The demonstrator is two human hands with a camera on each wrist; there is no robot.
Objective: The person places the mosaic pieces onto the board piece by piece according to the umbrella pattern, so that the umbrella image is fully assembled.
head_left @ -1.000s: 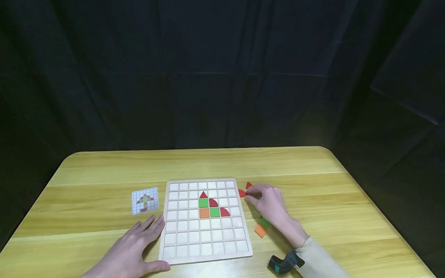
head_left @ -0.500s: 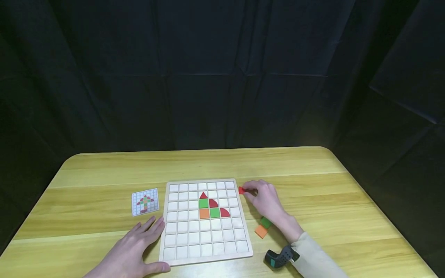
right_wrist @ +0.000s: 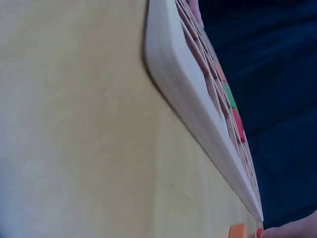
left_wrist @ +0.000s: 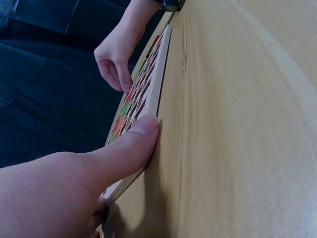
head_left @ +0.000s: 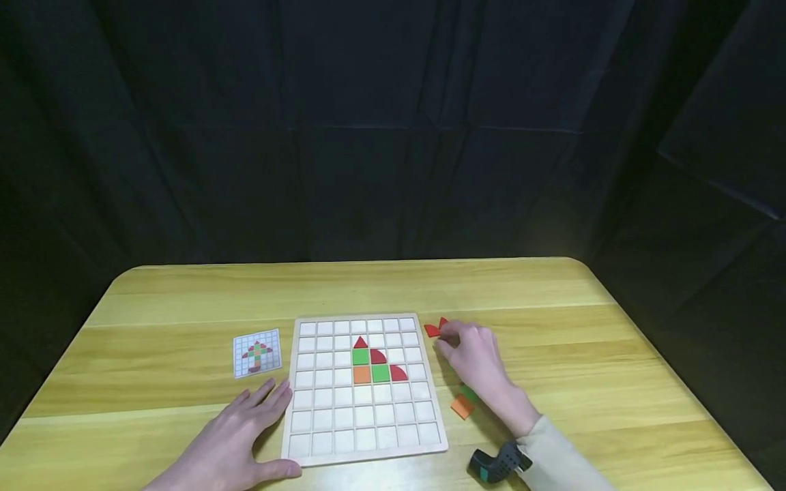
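A square grid board (head_left: pixel 313 450) lies on the table, bearing a red triangle (head_left: pixel 361 343), green squares (head_left: pixel 361 356), an orange square (head_left: pixel 362 374) and red quarter circles (head_left: pixel 398 373). My left hand (head_left: pixel 233 436) rests at its left edge, fingers spread; in the left wrist view the thumb touches the front corner. Off the board's far right corner, my right hand (head_left: pixel 475 354) has bent fingers at two loose red pieces, one flat (head_left: pixel 432 331) and one pointed (head_left: pixel 443 321). Thumb and index finger stand apart there. The index fingertip overlaps the red pieces.
Left of the board lies a pattern card (head_left: pixel 256 353) with a coloured figure on a grid. An orange square (head_left: pixel 462 407) and a green piece (head_left: pixel 469 392) lie right of the board, beneath the right forearm. A dark curtain (head_left: pixel 368 170) hangs behind the table.
The loose red pieces have shifted a little away and to the right under the right fingers. Thumb and index finger now stand further apart than half a second ago. The left hand keeps its place.
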